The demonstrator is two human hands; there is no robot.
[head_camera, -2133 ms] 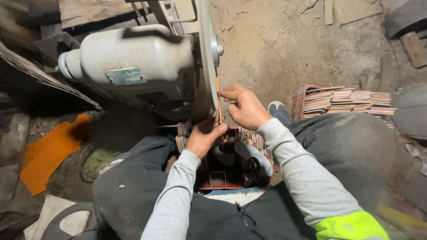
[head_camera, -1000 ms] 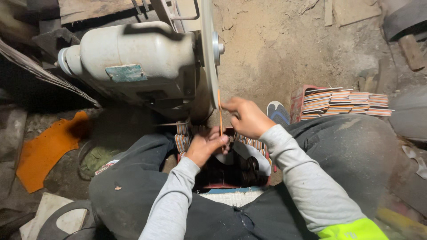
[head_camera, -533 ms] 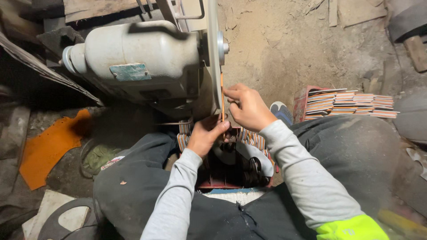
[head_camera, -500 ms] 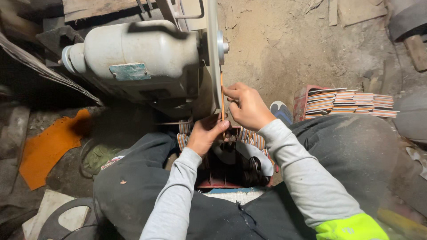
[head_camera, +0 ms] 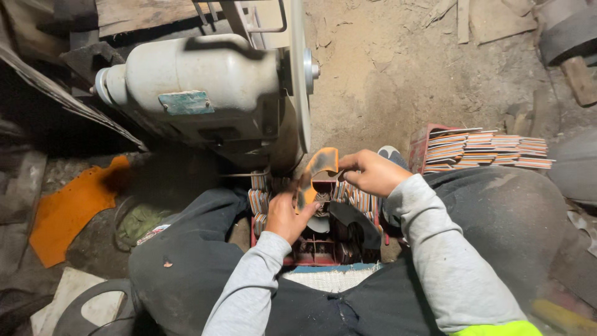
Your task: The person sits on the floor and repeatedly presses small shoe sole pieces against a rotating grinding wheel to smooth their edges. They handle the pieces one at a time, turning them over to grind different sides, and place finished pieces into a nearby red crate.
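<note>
Both hands grip one curved orange sole piece [head_camera: 317,174]: right hand [head_camera: 373,171] pinching its top end, left hand [head_camera: 287,214] its lower end, just at 5 o'clock of the grinder disc [head_camera: 298,74], apart from it. Red crate [head_camera: 323,239] between knees holds more pieces; finished-looking stack [head_camera: 485,149] at 3 o'clock. Room tight: motor left, knees either side.

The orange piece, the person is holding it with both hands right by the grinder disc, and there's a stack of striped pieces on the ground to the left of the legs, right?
Not quite: the head view shows the stack of striped pieces on the right. The rest holds: left hand and right hand hold the orange piece by the grinder disc.
</note>
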